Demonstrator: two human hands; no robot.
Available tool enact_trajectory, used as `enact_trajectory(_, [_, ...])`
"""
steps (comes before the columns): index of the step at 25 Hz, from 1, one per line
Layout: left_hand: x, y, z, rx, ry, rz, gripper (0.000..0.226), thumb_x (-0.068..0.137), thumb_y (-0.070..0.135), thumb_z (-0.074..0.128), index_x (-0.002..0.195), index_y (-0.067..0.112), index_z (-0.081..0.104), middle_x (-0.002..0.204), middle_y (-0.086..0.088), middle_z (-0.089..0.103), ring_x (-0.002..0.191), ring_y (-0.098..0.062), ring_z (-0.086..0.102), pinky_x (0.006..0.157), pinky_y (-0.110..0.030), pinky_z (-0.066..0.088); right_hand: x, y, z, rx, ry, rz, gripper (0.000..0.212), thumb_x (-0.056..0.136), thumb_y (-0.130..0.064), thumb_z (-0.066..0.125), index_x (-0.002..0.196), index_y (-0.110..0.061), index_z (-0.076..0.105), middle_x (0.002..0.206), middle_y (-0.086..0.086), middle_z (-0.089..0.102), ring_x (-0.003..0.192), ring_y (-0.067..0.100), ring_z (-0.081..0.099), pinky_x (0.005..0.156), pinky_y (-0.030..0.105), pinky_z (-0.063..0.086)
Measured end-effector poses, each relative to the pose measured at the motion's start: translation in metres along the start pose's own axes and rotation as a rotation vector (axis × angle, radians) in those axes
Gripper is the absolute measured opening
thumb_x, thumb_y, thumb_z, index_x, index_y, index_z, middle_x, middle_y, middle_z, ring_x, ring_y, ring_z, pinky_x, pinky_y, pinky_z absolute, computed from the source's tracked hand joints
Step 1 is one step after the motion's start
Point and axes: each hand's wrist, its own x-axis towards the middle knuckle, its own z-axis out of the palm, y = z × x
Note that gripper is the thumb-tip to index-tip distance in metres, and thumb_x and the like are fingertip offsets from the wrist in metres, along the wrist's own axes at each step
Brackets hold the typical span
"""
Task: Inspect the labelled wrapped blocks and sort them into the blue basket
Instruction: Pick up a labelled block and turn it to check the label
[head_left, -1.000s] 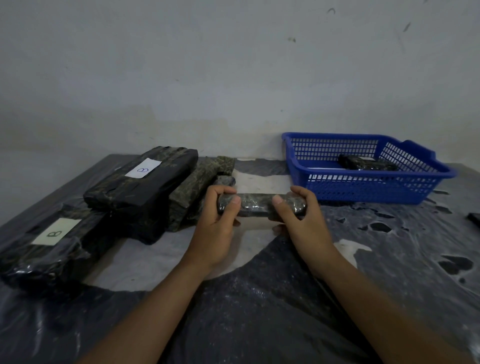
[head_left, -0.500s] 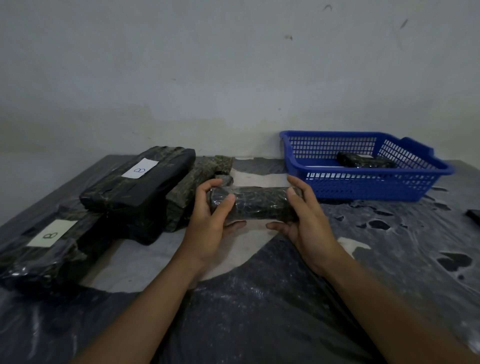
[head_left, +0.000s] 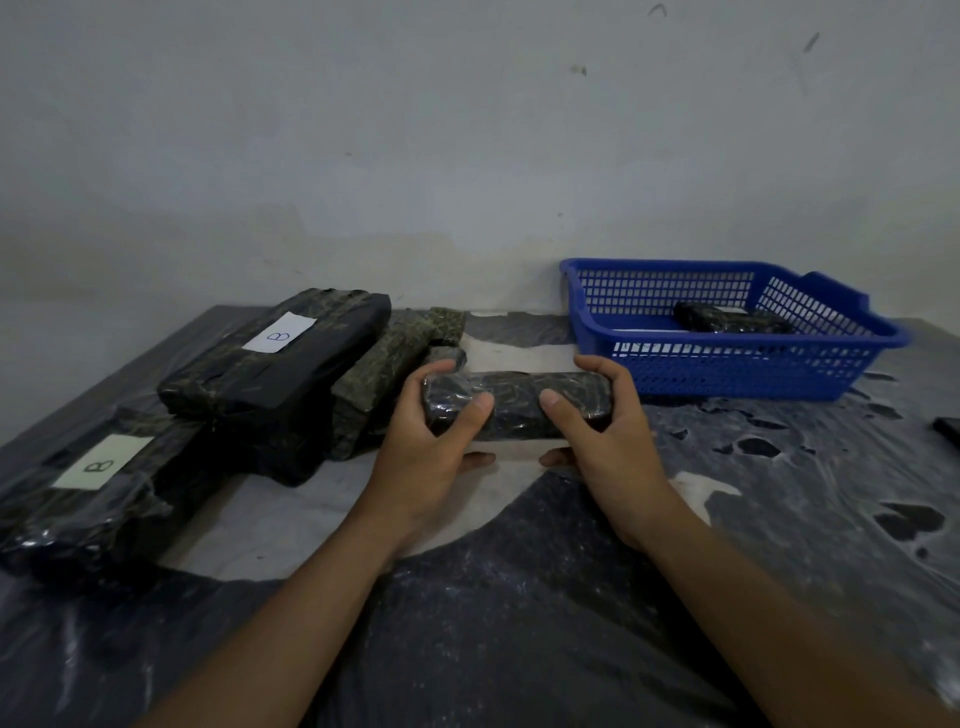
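Observation:
A dark plastic-wrapped block (head_left: 517, 405) is held lengthwise in front of me, just above the table. My left hand (head_left: 431, 457) grips its left end and my right hand (head_left: 605, 441) grips its right end, thumbs on the near face; no label shows on that face. The blue basket (head_left: 727, 358) stands behind and to the right, with one wrapped block (head_left: 727, 319) inside. On the left lie a large block with a white B label (head_left: 280, 358), another B-labelled block (head_left: 88, 493) nearer me, and slimmer greenish blocks (head_left: 395, 369) beside them.
The table (head_left: 519, 597) is covered with crinkled dark plastic sheeting with holes at the right. A small dark object (head_left: 948, 428) lies at the right edge. A pale wall runs right behind the table.
Both hands have turned the block so a wider face points at me, and have raised it slightly. The basket and the other blocks have not moved.

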Motion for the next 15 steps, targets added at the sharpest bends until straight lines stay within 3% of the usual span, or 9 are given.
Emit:
enact_trajectory(3, [-0.0007,-0.0013,0.0005,0.056,0.003,0.014,0.04,0.092,0.026,0.073,0.126,0.03,0.052,0.133,-0.006,0.062,0.103,-0.02,0.073,0.071,-0.033,0.063,-0.002,0.0007,0.0013,-0.045,0.027,-0.015,0.044,0.093,-0.026,0.075,0.129,-0.034,0.051,0.126,0.003,0.065,0.094,0.018,0.074,0.065,0.029,0.062])
enact_trajectory(6, [0.0008,-0.0027,-0.0014,0.095,0.014,0.034,0.04,0.09,0.028,0.075,0.124,0.031,0.053,0.135,-0.006,0.059,0.109,-0.024,0.071,0.07,-0.038,0.064,-0.0056,-0.0015,0.0031,-0.196,0.049,-0.063,0.053,0.086,-0.032,0.081,0.13,-0.031,0.049,0.12,-0.015,0.06,0.098,-0.017,0.061,0.077,0.005,0.049])
enact_trajectory(8, [0.0002,-0.004,-0.0015,0.107,0.009,0.043,0.041,0.089,0.029,0.076,0.123,0.032,0.053,0.135,-0.008,0.058,0.111,-0.026,0.069,0.07,-0.04,0.065,-0.007,-0.0027,0.0037,-0.263,0.056,-0.073,0.059,0.083,-0.035,0.084,0.13,-0.03,0.048,0.114,-0.022,0.055,0.094,-0.026,0.054,0.075,-0.002,0.042])
enact_trajectory(12, [-0.0001,-0.0051,-0.0014,0.101,-0.011,0.067,0.039,0.09,0.022,0.076,0.121,0.032,0.053,0.131,-0.011,0.061,0.109,-0.023,0.07,0.069,-0.037,0.064,-0.0059,0.0014,0.0032,-0.264,0.078,-0.051,0.077,0.07,-0.048,0.091,0.13,-0.04,0.044,0.125,-0.01,0.06,0.111,0.006,0.063,0.091,0.022,0.054])
enact_trajectory(15, [-0.0011,-0.0042,-0.0017,0.11,-0.027,0.059,0.042,0.09,0.021,0.076,0.123,0.036,0.054,0.129,-0.008,0.064,0.105,-0.02,0.072,0.069,-0.034,0.063,-0.0081,0.0003,0.005,-0.37,0.102,-0.053,0.098,0.063,-0.056,0.092,0.142,-0.04,0.037,0.135,-0.01,0.053,0.12,0.01,0.057,0.102,0.031,0.05])
